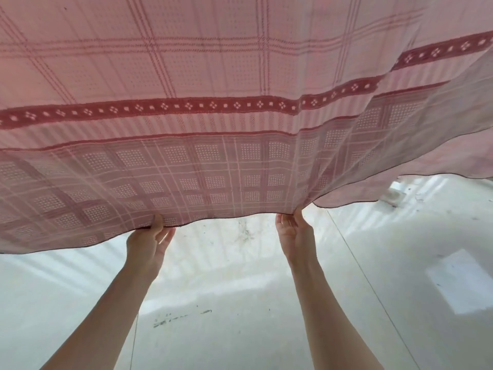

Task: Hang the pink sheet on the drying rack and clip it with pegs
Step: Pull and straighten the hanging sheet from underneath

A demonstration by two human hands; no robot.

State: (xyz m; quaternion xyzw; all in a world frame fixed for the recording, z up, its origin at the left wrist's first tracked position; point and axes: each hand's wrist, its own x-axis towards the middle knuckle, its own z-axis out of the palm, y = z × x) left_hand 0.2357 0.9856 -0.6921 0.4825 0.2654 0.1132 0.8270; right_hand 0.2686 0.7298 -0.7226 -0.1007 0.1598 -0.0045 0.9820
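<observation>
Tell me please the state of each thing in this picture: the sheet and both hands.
pink sheet: spread wide, lower edge held up by both hands, no pegs visible
left hand: grips the sheet's lower hem
right hand: pinches the hem where the cloth gathers in folds
floor: pale, with some dirt marks

One pink sheet [202, 108] and two hands [148, 240] [294, 235] show.

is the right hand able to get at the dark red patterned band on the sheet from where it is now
Probably yes. The right hand pinches the pink sheet at its lower hem, and the dark red band runs above it with only open cloth between, but it would have to release the hem.
</observation>
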